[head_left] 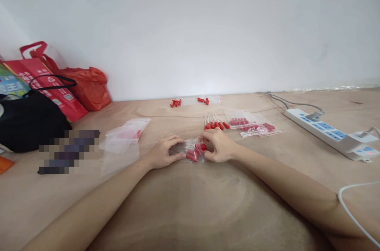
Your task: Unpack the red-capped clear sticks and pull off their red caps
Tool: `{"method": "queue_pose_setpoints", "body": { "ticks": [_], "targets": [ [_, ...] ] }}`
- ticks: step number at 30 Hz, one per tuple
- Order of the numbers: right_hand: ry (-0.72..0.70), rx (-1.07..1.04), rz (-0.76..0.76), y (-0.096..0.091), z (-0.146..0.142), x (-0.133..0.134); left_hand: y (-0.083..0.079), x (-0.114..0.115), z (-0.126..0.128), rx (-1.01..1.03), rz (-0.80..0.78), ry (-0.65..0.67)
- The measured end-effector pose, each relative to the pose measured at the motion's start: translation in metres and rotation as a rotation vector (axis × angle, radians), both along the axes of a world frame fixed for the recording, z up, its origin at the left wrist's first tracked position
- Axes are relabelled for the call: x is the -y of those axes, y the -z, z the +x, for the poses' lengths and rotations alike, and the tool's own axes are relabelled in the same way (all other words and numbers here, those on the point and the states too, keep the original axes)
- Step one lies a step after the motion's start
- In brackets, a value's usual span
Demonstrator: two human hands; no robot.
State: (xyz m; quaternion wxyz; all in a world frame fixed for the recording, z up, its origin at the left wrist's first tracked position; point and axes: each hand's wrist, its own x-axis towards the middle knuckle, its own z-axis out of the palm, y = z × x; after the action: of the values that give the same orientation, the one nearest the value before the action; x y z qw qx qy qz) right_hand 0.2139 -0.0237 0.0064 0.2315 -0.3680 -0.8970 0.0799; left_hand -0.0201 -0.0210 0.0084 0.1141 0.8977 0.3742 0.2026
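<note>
Between my two hands is a clear plastic bag holding several glass droppers with red rubber bulbs. My left hand closes its fingers and thumb on the bag's left end, by the clear tubes. At the right end, by the red bulbs, my right hand grips the bag. Just beyond my right hand, loose droppers lie side by side with their red bulbs towards me. Filled clear bags with red bulbs showing lie to their right.
Flat clear bags lie left of my hands, near a pixelated dark object. Small red bulbs sit near the wall. A white power strip with cables is at right; red bags and a black bag stand at left.
</note>
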Motion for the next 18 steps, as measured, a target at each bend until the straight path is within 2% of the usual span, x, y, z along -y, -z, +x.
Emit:
{"method": "queue_pose_setpoints", "body": {
  "ticks": [3,7,11,14,18],
  "targets": [
    [-0.057,0.026,-0.013,0.000,0.002,-0.002,-0.001,0.000,0.000,-0.003,0.000,0.003],
    [-0.115,-0.068,-0.125,0.001,0.003,-0.006,-0.001,0.001,0.000,-0.003,0.002,-0.001],
    [-0.178,-0.197,-0.319,0.001,0.010,-0.011,-0.001,0.001,0.000,0.004,-0.004,-0.003],
    [-0.169,-0.249,-0.442,0.001,0.017,-0.016,-0.001,0.000,0.000,0.001,-0.020,-0.011],
    [-0.204,-0.204,-0.424,0.001,0.020,-0.020,0.000,0.000,0.000,-0.011,-0.036,-0.015]
  ]
}}
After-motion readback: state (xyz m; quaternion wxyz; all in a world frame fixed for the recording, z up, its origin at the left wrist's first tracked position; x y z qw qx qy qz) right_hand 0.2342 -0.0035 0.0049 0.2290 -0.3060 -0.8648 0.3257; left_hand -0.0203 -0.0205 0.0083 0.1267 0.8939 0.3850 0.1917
